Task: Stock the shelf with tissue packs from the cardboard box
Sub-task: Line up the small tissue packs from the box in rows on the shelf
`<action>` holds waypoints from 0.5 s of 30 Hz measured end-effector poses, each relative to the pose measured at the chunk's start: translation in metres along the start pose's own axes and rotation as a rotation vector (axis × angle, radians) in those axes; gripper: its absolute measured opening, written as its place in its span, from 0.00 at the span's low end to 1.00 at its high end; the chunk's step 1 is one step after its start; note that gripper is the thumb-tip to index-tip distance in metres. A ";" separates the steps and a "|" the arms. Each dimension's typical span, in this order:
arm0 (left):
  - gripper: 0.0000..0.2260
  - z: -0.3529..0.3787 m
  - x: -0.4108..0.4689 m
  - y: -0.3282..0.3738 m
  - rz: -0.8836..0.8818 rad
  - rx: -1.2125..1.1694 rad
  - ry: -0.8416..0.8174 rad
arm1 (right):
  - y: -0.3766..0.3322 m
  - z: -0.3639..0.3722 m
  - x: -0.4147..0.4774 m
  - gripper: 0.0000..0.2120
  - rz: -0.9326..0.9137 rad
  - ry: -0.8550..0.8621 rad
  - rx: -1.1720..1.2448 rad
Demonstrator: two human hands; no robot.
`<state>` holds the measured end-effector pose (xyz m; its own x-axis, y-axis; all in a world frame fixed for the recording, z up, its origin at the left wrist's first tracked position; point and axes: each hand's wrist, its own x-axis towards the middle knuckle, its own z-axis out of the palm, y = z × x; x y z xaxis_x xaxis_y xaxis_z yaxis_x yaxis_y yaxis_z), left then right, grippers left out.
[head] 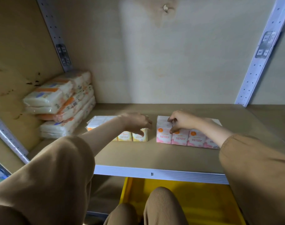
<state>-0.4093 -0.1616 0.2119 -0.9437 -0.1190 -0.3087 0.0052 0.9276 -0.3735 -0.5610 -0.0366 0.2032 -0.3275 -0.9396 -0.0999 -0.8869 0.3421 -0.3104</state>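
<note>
Here, on the shelf (154, 156): left hand (137, 122) fingers clamped on the yellow tissue pack (135, 136); right hand (181, 121) fingers gripping the pink tissue pack (180, 138) just beside.

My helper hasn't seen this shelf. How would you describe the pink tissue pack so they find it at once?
Look at the wooden shelf board above the yellow bin. Two flat multipacks lie side by side mid-shelf; take the one under the right hand. That pink tissue pack has rose-pink fronts, whereas the yellow pack beside it is pale yellow.
</note>
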 end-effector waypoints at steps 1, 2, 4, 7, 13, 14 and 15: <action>0.20 0.004 0.006 0.002 0.032 0.052 -0.048 | 0.000 0.001 0.000 0.20 0.003 -0.004 -0.019; 0.20 0.008 0.013 0.003 0.049 0.095 -0.094 | 0.001 0.002 0.001 0.21 0.001 -0.001 -0.035; 0.20 0.018 0.024 0.004 0.042 0.162 -0.173 | 0.003 0.003 0.000 0.20 -0.008 0.015 -0.054; 0.21 0.030 0.033 0.003 0.012 0.216 -0.182 | 0.005 0.007 0.000 0.17 -0.019 0.024 -0.066; 0.15 0.022 0.038 0.007 -0.086 0.329 -0.135 | 0.004 0.010 0.000 0.15 -0.028 0.034 -0.117; 0.15 0.016 0.035 0.004 -0.118 0.331 -0.127 | 0.004 0.010 0.001 0.16 -0.028 0.032 -0.120; 0.14 0.007 0.032 0.001 -0.154 0.340 -0.103 | 0.003 0.010 0.002 0.17 -0.019 0.024 -0.123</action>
<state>-0.4369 -0.1670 0.1960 -0.9038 -0.2987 -0.3064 -0.0080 0.7277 -0.6858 -0.5611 -0.0373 0.1927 -0.3170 -0.9457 -0.0716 -0.9257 0.3250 -0.1937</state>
